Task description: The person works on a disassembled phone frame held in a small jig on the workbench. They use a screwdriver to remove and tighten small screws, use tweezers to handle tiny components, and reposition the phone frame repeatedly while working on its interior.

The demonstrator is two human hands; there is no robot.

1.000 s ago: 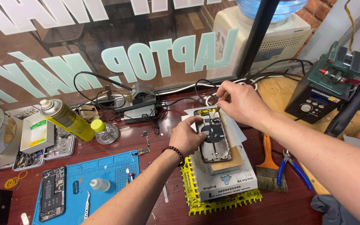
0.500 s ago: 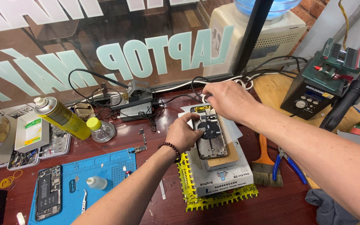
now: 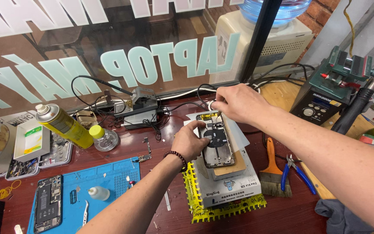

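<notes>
Here the opened phone [image 3: 216, 145], dark innards exposed, is steadied by the left hand [image 3: 190, 142] while the right hand [image 3: 234, 104] pinches a small ring [image 3: 211, 105].

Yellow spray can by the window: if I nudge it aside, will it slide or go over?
The spray can is tall and narrow and looks tilted, so a high push would probably tip it. Being round, it would then likely roll toward the small bottle beside it. Its smooth wall may be slippery; push low.
</notes>
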